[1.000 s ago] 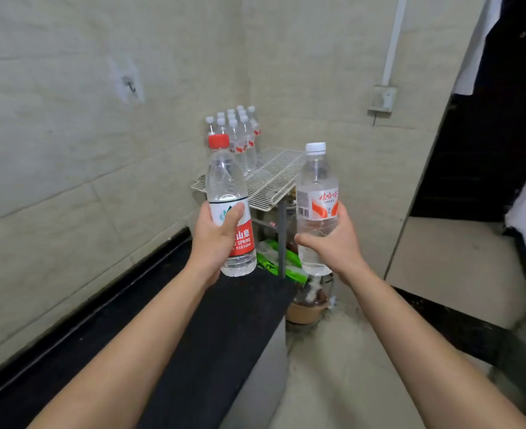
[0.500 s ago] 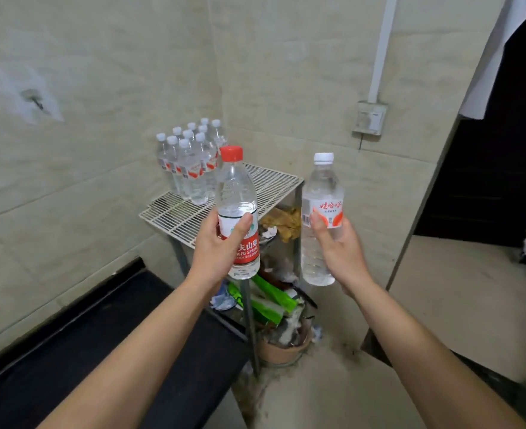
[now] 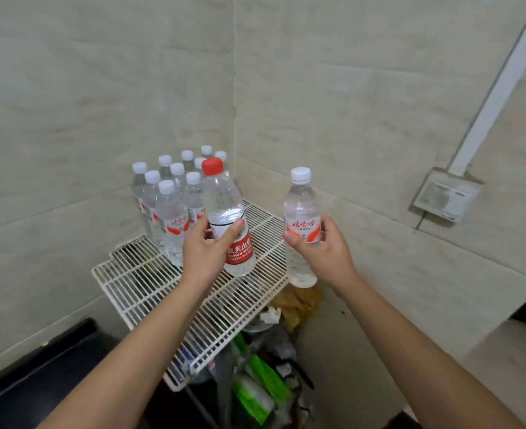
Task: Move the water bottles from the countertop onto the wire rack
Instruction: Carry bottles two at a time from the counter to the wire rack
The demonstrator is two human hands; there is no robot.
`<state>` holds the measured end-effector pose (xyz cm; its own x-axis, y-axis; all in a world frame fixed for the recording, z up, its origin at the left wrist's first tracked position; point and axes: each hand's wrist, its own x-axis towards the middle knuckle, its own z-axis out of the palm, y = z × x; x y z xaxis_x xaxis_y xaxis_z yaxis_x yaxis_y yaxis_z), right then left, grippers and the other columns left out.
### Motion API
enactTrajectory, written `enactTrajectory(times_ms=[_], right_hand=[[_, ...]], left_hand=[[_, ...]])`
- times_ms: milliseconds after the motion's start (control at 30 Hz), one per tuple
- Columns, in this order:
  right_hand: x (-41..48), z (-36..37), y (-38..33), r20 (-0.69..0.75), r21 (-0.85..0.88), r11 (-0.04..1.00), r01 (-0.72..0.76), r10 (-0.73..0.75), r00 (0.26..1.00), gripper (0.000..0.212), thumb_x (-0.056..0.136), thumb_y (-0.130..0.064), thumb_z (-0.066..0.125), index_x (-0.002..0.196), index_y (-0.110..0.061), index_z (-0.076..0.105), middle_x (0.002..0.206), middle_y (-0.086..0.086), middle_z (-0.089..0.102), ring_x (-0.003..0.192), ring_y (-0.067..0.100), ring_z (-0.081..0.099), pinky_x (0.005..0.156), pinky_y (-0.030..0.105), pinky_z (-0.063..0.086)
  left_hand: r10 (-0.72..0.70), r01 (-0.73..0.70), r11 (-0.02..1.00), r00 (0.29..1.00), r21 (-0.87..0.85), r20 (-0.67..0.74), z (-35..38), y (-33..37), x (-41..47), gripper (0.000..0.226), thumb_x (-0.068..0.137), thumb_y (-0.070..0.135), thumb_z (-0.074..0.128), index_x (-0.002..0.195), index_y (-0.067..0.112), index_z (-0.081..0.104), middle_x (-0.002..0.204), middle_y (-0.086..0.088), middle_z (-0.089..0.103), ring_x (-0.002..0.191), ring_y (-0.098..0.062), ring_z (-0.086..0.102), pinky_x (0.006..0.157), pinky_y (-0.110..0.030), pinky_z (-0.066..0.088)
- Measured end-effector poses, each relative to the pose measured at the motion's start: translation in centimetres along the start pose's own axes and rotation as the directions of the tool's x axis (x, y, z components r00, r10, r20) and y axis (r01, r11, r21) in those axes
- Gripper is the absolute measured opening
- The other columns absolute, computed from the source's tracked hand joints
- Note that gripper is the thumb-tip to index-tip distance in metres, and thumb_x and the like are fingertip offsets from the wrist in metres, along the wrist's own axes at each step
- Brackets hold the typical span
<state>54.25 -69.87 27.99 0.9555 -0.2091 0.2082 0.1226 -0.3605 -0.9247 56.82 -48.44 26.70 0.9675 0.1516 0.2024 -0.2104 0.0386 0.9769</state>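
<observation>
Gripping a red-capped water bottle (image 3: 229, 222) around its middle, left hand (image 3: 204, 253) wrapped over the upper edge of the red label, thumb (image 3: 235, 229) pressed across the front, remaining fingers curled behind the bottle and mostly hidden. Held slightly tilted, base hovering above the white wire rack (image 3: 150, 292), just beside the cluster of white-capped bottles (image 3: 170, 199) already standing upright at the rack's back corner against the tiled walls. Held in the right hand (image 3: 323, 252), a white-capped water bottle (image 3: 301, 224), upright, pinched at the orange-and-white label between thumb (image 3: 291, 238) on the near left side and fingers (image 3: 326, 226) closed round the right side; lower half of that bottle hanging past the rack's right edge, not over the wire. Both bottles in the air, near each other yet apart, neither resting on anything. Beneath the rack, a jumble of green packets (image 3: 265, 379) and crumpled wrappers. At lower left, a black countertop (image 3: 39, 376). On the right wall, a grey socket box (image 3: 446, 198) with a white conduit (image 3: 497, 88) running upward.
</observation>
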Motion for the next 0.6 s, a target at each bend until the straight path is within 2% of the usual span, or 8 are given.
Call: enactTrajectory(times_ms=[100, 267, 300, 367, 433, 500, 600], right_hand=[[4.7, 1.7, 0.5, 0.027, -0.050, 0.999, 0.006, -0.005, 1.000, 0.057, 0.076, -0.051, 0.084, 0.121, -0.025, 0.060, 0.107, -0.013, 0.069, 0.097, 0.002, 0.065, 0.079, 0.023, 0.052], [10.2, 5.1, 3.2, 0.122, -0.101, 0.993, 0.068, -0.056, 0.991, 0.045, 0.078, -0.058, 0.079, 0.114, -0.041, 0.058, 0.099, -0.025, 0.066, 0.090, -0.015, 0.062, 0.073, 0.014, 0.047], [11.3, 5.6, 4.0, 0.149, -0.113, 0.990, 0.082, -0.064, 0.987, 0.043, 0.078, -0.060, 0.078, 0.112, -0.044, 0.057, 0.098, -0.026, 0.066, 0.090, -0.017, 0.061, 0.074, 0.014, 0.047], [13.2, 6.3, 5.3, 0.217, -0.129, 0.987, 0.096, -0.066, 0.974, 0.041, 0.075, -0.064, 0.078, 0.108, -0.050, 0.057, 0.100, -0.026, 0.069, 0.093, -0.012, 0.064, 0.079, 0.022, 0.053], [15.2, 6.4, 6.6, 0.302, -0.129, 0.986, 0.103, -0.060, 0.951, 0.041, 0.073, -0.059, 0.082, 0.106, -0.055, 0.057, 0.103, -0.027, 0.071, 0.096, -0.008, 0.067, 0.085, 0.030, 0.057], [17.2, 6.6, 7.7, 0.387, -0.110, 0.986, 0.125, -0.073, 0.919, 0.049, 0.074, -0.050, 0.086, 0.115, -0.050, 0.060, 0.110, -0.025, 0.072, 0.100, -0.006, 0.068, 0.089, 0.031, 0.057], [20.1, 7.0, 8.7, 0.481, -0.043, 0.991, 0.130, -0.094, 0.872, 0.052, 0.078, -0.035, 0.087, 0.123, -0.035, 0.062, 0.113, -0.018, 0.073, 0.103, -0.005, 0.069, 0.087, 0.023, 0.057]], left_hand=[[0.003, -0.002, 0.998, 1.000, 0.070, -0.019, 0.5, -1.2, 3.5, 0.052, 0.079, 0.040, 0.079, 0.127, 0.025, 0.065, 0.117, 0.008, 0.073, 0.108, -0.011, 0.068, 0.095, -0.039, 0.056], [0.037, -0.035, 0.979, 0.999, 0.199, -0.008, 1.3, -4.2, 7.3, 0.068, 0.072, 0.050, 0.078, 0.133, 0.023, 0.063, 0.121, 0.009, 0.072, 0.109, -0.006, 0.067, 0.092, -0.031, 0.058], [0.039, -0.036, 0.972, 0.999, 0.231, -0.011, 1.6, -4.9, 7.8, 0.069, 0.072, 0.053, 0.078, 0.133, 0.025, 0.063, 0.123, 0.009, 0.071, 0.110, -0.006, 0.067, 0.093, -0.033, 0.057], [0.069, -0.055, 0.936, 0.997, 0.348, -0.029, 2.0, -6.3, 8.6, 0.068, 0.073, 0.062, 0.076, 0.131, 0.029, 0.064, 0.125, 0.006, 0.068, 0.113, -0.008, 0.063, 0.096, -0.036, 0.055], [0.085, -0.051, 0.886, 0.995, 0.461, -0.054, 2.6, -7.1, 9.5, 0.064, 0.073, 0.062, 0.075, 0.129, 0.030, 0.065, 0.125, 0.003, 0.064, 0.114, -0.011, 0.059, 0.097, -0.034, 0.053], [0.082, -0.023, 0.857, 0.992, 0.514, -0.091, 3.1, -7.8, 10.2, 0.059, 0.074, 0.055, 0.077, 0.127, 0.031, 0.065, 0.124, 0.004, 0.063, 0.112, -0.012, 0.059, 0.096, -0.033, 0.052], [0.052, 0.022, 0.841, 0.991, 0.541, -0.122, 4.4, -8.4, 10.9, 0.058, 0.077, 0.048, 0.079, 0.130, 0.032, 0.061, 0.125, 0.008, 0.063, 0.111, -0.009, 0.062, 0.096, -0.034, 0.054]])
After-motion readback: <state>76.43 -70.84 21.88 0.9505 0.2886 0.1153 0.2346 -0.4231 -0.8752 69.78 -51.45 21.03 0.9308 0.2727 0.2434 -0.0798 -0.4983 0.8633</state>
